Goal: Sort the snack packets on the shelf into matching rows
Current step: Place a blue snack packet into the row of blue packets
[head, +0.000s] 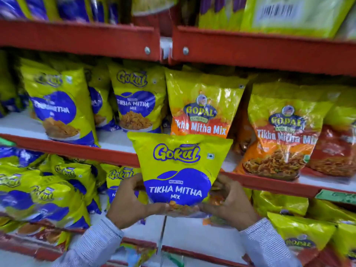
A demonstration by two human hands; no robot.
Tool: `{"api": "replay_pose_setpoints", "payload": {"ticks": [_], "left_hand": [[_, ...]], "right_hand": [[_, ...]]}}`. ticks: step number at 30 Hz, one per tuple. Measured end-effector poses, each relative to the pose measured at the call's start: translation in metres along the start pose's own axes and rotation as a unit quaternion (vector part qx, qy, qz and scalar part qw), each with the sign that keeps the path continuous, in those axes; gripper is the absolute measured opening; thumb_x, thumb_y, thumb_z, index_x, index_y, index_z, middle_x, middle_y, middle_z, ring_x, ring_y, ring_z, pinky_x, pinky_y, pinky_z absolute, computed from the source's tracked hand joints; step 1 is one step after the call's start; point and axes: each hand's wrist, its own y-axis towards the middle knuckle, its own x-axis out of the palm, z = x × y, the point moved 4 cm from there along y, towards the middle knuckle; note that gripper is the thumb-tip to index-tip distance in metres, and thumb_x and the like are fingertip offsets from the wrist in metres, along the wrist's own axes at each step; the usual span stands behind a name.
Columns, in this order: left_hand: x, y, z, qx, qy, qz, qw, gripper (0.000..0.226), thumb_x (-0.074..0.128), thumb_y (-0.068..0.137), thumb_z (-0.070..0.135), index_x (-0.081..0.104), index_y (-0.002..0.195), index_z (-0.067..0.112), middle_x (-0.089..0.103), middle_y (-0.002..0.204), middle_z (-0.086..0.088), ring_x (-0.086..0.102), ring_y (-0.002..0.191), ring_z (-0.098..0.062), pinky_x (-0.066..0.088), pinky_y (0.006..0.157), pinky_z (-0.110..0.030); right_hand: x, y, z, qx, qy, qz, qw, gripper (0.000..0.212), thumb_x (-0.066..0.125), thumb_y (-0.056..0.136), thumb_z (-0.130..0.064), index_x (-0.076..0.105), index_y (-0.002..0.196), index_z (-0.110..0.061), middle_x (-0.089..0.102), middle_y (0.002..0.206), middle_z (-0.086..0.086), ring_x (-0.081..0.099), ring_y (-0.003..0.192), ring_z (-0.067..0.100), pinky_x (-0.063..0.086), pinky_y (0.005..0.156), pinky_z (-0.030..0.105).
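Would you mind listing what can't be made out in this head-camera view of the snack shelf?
- Gopal packet: lower half hidden behind the held Gokul packet.
- Left-hand Gokul packet: flavour name motion-blurred.
- Green price tag: print blurred.
- Top-shelf barcode packet: cut off by the frame edge.

**Surfaces: shelf bay**

Gokul packet [179,170]: glossy plastic film, crinkled at the top seal. Gopal packets [202,105]: same shiny film, strong glare. Shelf rail [77,38]: red painted metal, smooth, bare screws. Sleeves [96,245]: matt woven cloth, fine texture.
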Motion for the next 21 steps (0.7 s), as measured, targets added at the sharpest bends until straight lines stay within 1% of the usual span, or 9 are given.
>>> {"api": "replay_pose_setpoints", "payload": {"ticks": [2,5,8,10,12,15,17,19,21], "left_hand": [[-0.018,0.003,0.006,0.013,0.002,0.02,1.0,0.058,0.09,0.04,0.029,0.072,0.094,0.032,0.08,0.093,0.009,0.075,0.085,-0.013,0.061,0.076,-0.037],[-0.054,0.013,0.013,0.032,-0.007,0.065,0.997,0.055,0.085,0.042,0.028,0.072,0.096,0.032,0.08,0.093,0.006,0.073,0.082,-0.014,0.061,0.077,-0.041],[-0.09,0.033,0.019,0.044,-0.022,0.095,0.994,0.049,0.079,0.045,0.028,0.073,0.094,0.029,0.08,0.087,0.008,0.069,0.077,-0.008,0.059,0.071,-0.032],[-0.112,0.052,0.018,0.043,-0.042,0.109,0.992,0.044,0.076,0.045,0.03,0.072,0.088,0.024,0.079,0.08,0.013,0.067,0.071,-0.001,0.058,0.066,-0.022],[-0.13,0.073,0.014,0.035,-0.044,0.122,0.991,0.046,0.075,0.045,0.033,0.07,0.088,0.018,0.079,0.078,0.013,0.066,0.072,-0.003,0.056,0.068,-0.024],[-0.143,0.102,0.012,0.036,-0.039,0.122,0.991,0.043,0.071,0.047,0.036,0.069,0.086,0.017,0.077,0.073,0.017,0.063,0.067,0.001,0.055,0.064,-0.018],[-0.143,0.119,0.013,0.044,-0.036,0.124,0.991,0.041,0.068,0.049,0.038,0.068,0.086,0.019,0.076,0.07,0.021,0.06,0.063,0.007,0.052,0.061,-0.013],[-0.142,0.135,0.014,0.054,-0.044,0.12,0.99,0.041,0.066,0.05,0.038,0.069,0.086,0.018,0.074,0.067,0.02,0.058,0.061,0.005,0.05,0.06,-0.011],[-0.141,0.15,0.009,0.051,-0.046,0.121,0.99,0.045,0.066,0.051,0.038,0.07,0.089,0.014,0.075,0.068,0.018,0.06,0.064,0.001,0.052,0.061,-0.012]], "right_hand": [[0.012,0.008,-0.014,-0.013,0.003,0.0,1.0,0.064,0.09,0.054,-0.004,0.068,0.113,-0.015,0.079,0.104,-0.003,0.073,0.095,0.008,0.058,0.079,0.023],[0.039,0.028,-0.044,-0.046,0.002,0.01,0.999,0.067,0.092,0.054,-0.021,0.067,0.116,-0.02,0.078,0.106,-0.004,0.073,0.098,0.013,0.06,0.087,0.04],[0.07,0.056,-0.075,-0.072,0.005,0.035,0.997,0.072,0.09,0.054,-0.033,0.064,0.121,-0.023,0.077,0.111,-0.006,0.073,0.099,0.012,0.06,0.087,0.046],[0.089,0.079,-0.091,-0.078,0.015,0.046,0.996,0.073,0.087,0.055,-0.036,0.062,0.124,-0.029,0.075,0.114,-0.008,0.072,0.101,0.01,0.059,0.088,0.045],[0.103,0.1,-0.103,-0.087,0.001,0.055,0.995,0.065,0.083,0.056,-0.04,0.061,0.117,-0.042,0.074,0.111,-0.01,0.072,0.099,0.009,0.06,0.088,0.04],[0.118,0.128,-0.106,-0.077,-0.019,0.067,0.995,0.06,0.08,0.058,-0.045,0.058,0.114,-0.044,0.077,0.098,-0.004,0.074,0.088,0.019,0.061,0.08,0.048],[0.123,0.141,-0.107,-0.069,-0.022,0.073,0.995,0.052,0.075,0.059,-0.049,0.058,0.108,-0.05,0.076,0.099,-0.01,0.073,0.091,0.012,0.06,0.084,0.045],[0.125,0.151,-0.11,-0.059,-0.023,0.081,0.995,0.048,0.071,0.061,-0.051,0.059,0.107,-0.048,0.076,0.101,-0.012,0.071,0.093,0.004,0.059,0.086,0.041],[0.125,0.158,-0.11,-0.055,-0.016,0.084,0.995,0.058,0.072,0.065,-0.048,0.06,0.119,-0.035,0.075,0.106,-0.012,0.07,0.096,0.002,0.057,0.091,0.04]]}}
